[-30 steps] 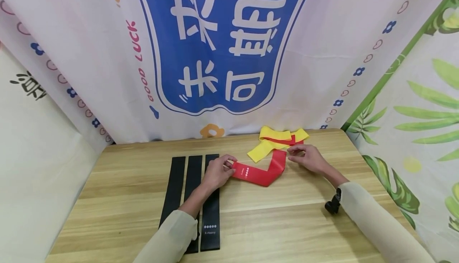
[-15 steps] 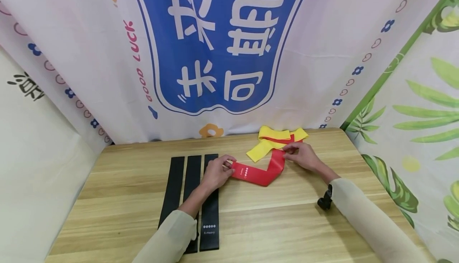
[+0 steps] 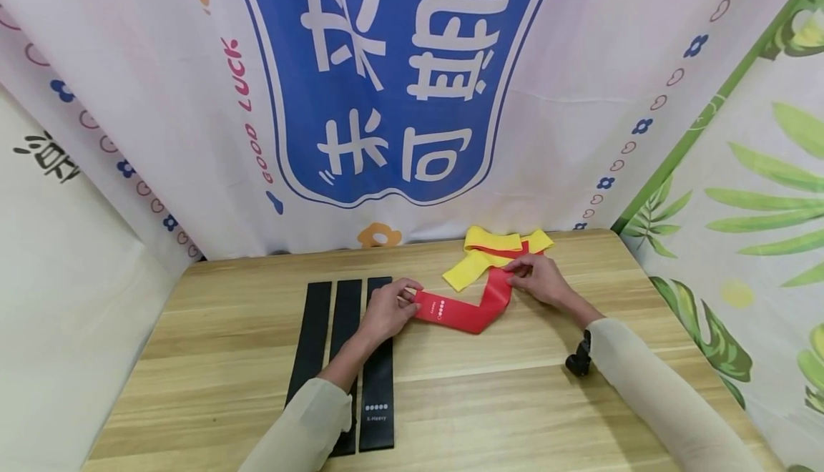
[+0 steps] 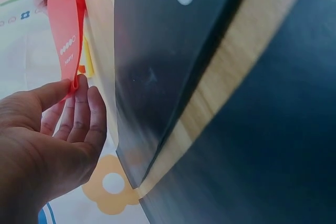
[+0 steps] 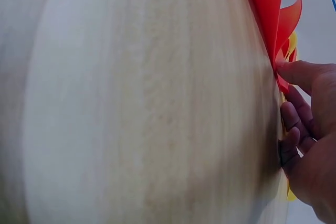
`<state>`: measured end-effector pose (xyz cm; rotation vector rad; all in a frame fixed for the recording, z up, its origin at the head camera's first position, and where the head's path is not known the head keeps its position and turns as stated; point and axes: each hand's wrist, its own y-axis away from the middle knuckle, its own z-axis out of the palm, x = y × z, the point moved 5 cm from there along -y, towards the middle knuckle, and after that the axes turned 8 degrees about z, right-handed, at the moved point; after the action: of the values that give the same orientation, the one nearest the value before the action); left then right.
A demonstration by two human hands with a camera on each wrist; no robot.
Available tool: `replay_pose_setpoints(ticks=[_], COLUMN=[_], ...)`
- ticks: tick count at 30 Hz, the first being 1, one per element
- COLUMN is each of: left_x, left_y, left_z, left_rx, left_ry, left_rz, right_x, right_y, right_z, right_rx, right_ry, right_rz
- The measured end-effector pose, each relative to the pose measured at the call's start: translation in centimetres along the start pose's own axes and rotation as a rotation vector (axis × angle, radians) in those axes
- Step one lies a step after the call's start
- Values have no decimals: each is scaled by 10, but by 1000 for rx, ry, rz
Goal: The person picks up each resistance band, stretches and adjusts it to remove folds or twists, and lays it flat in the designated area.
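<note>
A red band (image 3: pixel 458 312), printed with white dots, bends across the table between both hands. My left hand (image 3: pixel 386 309) pinches its left end; in the left wrist view the thumb and fingers of the left hand (image 4: pixel 68 124) hold the folded edge of the red band (image 4: pixel 65 24). My right hand (image 3: pixel 543 280) pinches the band near its upper right part, beside the yellow bands. In the right wrist view the thumb of the right hand (image 5: pixel 315 124) presses the red band (image 5: pixel 268 14) against the fingers.
Three black bands lie side by side at the left, the nearest one (image 3: pixel 377 393) partly under my left forearm. Yellow bands (image 3: pixel 473 269) with more red among them lie in a pile near the back edge of the wooden table (image 3: pixel 225 357). A printed curtain (image 3: pixel 579 100) hangs behind.
My right hand has moved a little left and taken hold of the red band's upper part. The left hand keeps its pinch on the other end.
</note>
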<state>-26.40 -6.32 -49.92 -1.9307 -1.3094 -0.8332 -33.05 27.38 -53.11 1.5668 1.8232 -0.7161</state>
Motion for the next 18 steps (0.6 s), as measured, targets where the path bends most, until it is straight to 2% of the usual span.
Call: replay_pose_setpoints(ticks=[18], left_x=[-2], left_y=[3], left_z=[-4], left_rx=[10], left_ry=[10], left_rz=[12], right_x=[-4], right_y=[2], right_z=[-1], right_rx=[-1], right_ry=[-16], right_rz=[-17])
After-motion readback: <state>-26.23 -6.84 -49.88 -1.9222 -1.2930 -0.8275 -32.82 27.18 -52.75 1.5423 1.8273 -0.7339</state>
